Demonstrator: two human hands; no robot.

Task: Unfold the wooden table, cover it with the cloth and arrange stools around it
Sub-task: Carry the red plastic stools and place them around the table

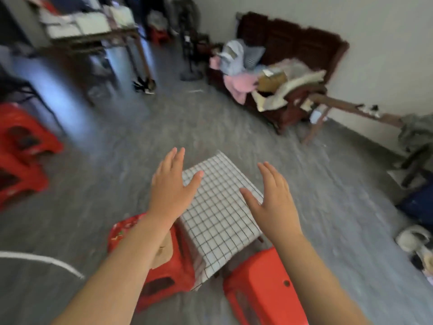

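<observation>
Checked white cloth [218,207] is lying over the small table [260,239], directly beneath and between the two hands, and hanging down the side nearest the left forearm. Both the left hand [172,184] and the right hand [271,200] are spread flat with straight fingers, grasping nothing. They appear to be hovering above the top, though whether either one is touching the cloth I cannot tell. One red stool [168,273] is sitting under the left forearm, tight against the hanging cloth, and a second red stool [262,285] is standing below the right forearm. A stack of spare stools [21,146] is waiting well off to the left of the left hand. The likely trouble is the cloth: it is lying loose, so a stool dragged along the hem, or a palm sweeping across it, could pull it askew or off a corner. The wood is almost wholly covered, so whether the legs are fully opened is not showing. The left forearm is hiding part of its stool, the other stool is running off the bottom edge, and blur is smearing everything beyond the fingertips.
</observation>
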